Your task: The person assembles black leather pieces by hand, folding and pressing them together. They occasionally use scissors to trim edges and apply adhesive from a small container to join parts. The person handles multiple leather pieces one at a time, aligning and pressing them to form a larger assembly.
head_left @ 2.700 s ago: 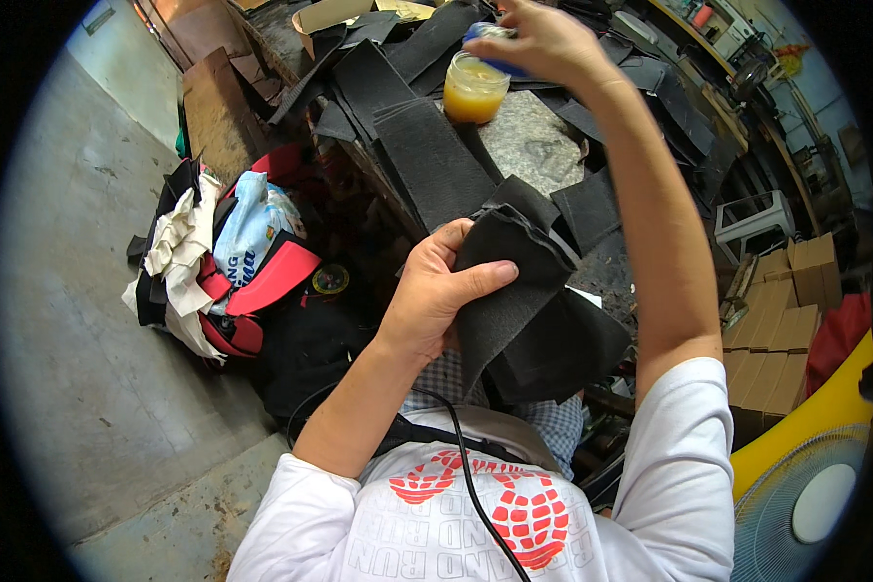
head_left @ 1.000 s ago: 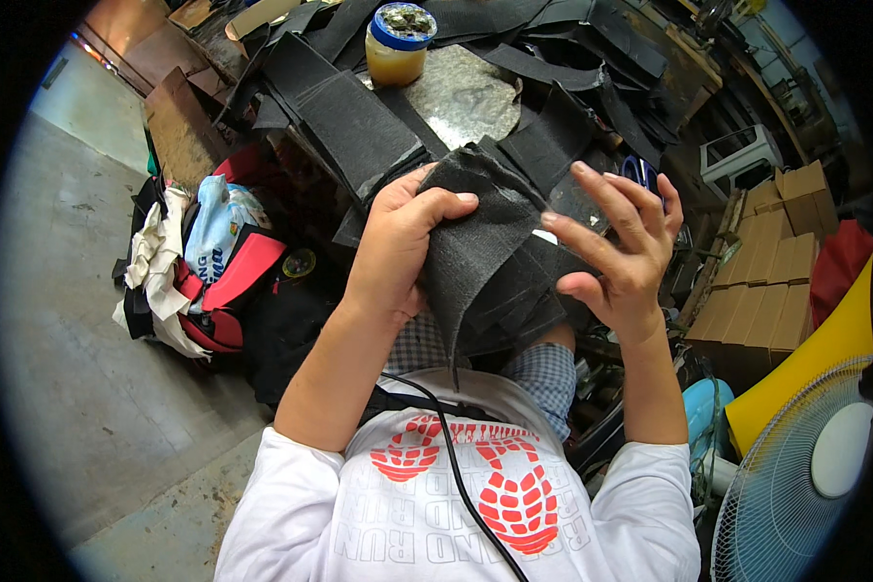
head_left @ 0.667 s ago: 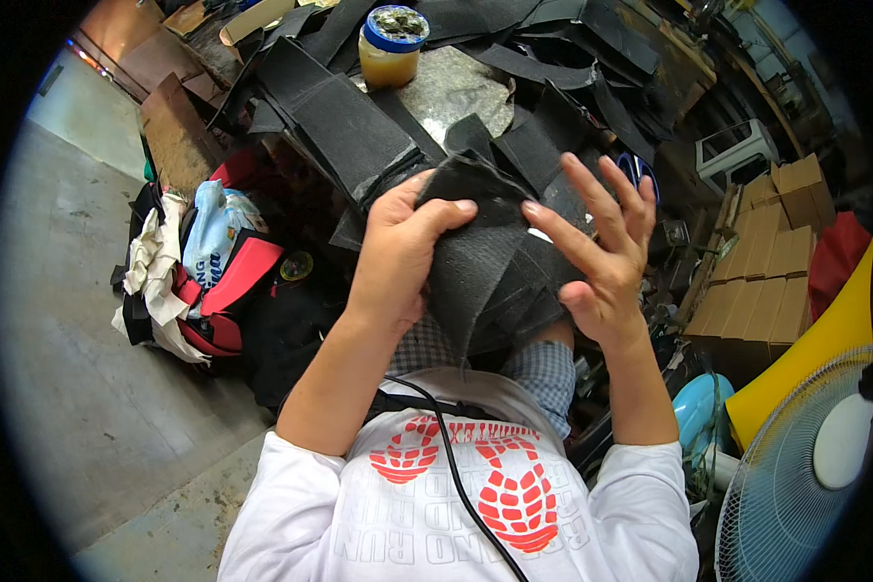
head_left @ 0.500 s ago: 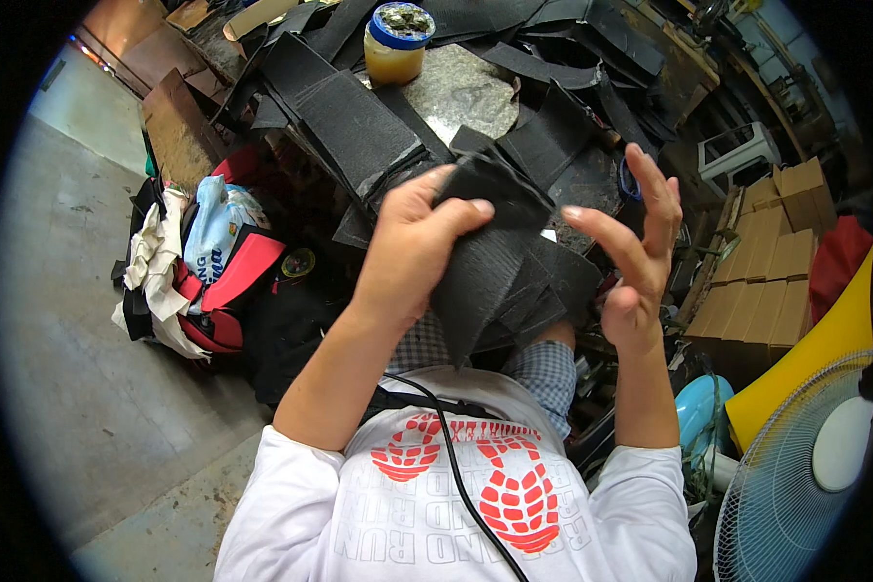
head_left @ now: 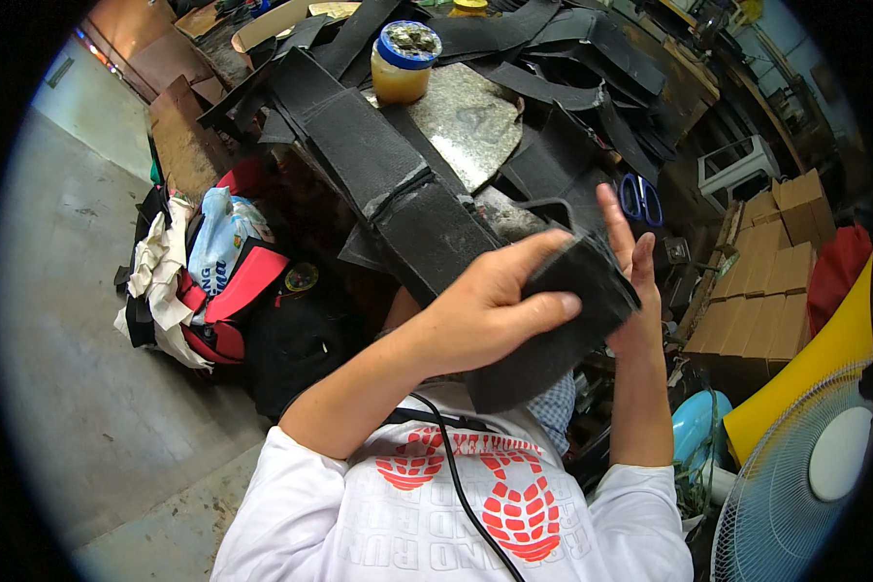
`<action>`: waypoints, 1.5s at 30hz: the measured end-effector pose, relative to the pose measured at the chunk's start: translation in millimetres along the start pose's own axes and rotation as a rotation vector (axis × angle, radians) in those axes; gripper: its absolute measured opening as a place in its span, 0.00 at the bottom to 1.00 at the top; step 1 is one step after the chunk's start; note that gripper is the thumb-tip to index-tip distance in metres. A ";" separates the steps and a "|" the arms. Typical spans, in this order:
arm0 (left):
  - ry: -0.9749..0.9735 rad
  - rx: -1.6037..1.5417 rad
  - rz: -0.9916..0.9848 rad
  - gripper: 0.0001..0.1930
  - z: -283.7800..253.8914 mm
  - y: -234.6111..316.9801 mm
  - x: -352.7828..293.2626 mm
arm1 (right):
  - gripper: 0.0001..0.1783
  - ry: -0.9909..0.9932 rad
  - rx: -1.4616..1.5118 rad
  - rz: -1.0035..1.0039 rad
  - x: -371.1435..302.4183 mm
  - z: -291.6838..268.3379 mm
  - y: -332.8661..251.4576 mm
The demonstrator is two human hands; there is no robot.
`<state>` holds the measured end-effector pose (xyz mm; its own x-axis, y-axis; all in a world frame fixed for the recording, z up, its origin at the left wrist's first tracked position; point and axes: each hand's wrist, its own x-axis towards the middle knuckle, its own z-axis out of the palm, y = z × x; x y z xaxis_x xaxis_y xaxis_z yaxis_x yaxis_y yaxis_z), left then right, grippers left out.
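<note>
My left hand [head_left: 490, 315] grips a folded piece of black fabric [head_left: 563, 335] in front of my chest, fingers wrapped over its top. Behind the piece, my right hand [head_left: 633, 281] presses flat against its far side, fingers straight and pointing up. Long black fabric strips [head_left: 378, 165] lie across the workbench just beyond my hands. A jar of yellow glue with a blue rim [head_left: 403, 63] stands at the far side, next to a grey stone slab [head_left: 466, 121].
Blue-handled scissors [head_left: 638, 199] lie on the bench to the right. A red and black bag with cloths [head_left: 213, 281] sits on the concrete floor at left. Cardboard boxes [head_left: 766, 262], a yellow object and a fan [head_left: 824, 475] stand at right.
My right hand set down the glue jar on the bench, came back to the fabric and moved behind it. My left hand folded the piece over and tightened its grip.
</note>
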<state>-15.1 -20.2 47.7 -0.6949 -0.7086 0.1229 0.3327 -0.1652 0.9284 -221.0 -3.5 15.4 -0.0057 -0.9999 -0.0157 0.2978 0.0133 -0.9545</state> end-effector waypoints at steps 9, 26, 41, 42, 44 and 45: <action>0.388 0.787 0.316 0.24 -67.0 43.7 -6.8 | 0.52 0.064 -0.127 -0.570 111.3 26.3 -40.3; 0.809 1.779 0.601 0.41 -196.7 43.7 102.9 | 0.36 0.044 -1.218 -0.653 235.1 37.5 -38.6; 0.751 0.501 0.397 0.37 -254.6 39.5 144.7 | 0.23 -0.177 -1.838 -0.780 277.1 105.1 -4.5; 0.726 0.534 0.414 0.36 -256.0 39.2 143.9 | 0.25 -0.210 -1.889 -0.722 279.4 112.6 -3.3; 0.724 0.576 0.404 0.36 -257.6 38.0 142.2 | 0.30 -0.253 -1.995 -0.647 282.0 125.4 -1.8; 0.740 0.660 0.431 0.36 -257.8 37.3 141.4 | 0.31 -0.233 -1.976 -0.644 282.8 128.5 -3.7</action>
<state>63.4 -303.4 9.4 0.0301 -0.8936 0.4478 -0.1056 0.4426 0.8905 -101.0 -287.6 52.7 0.4707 -0.8463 0.2496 -0.8785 -0.4233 0.2216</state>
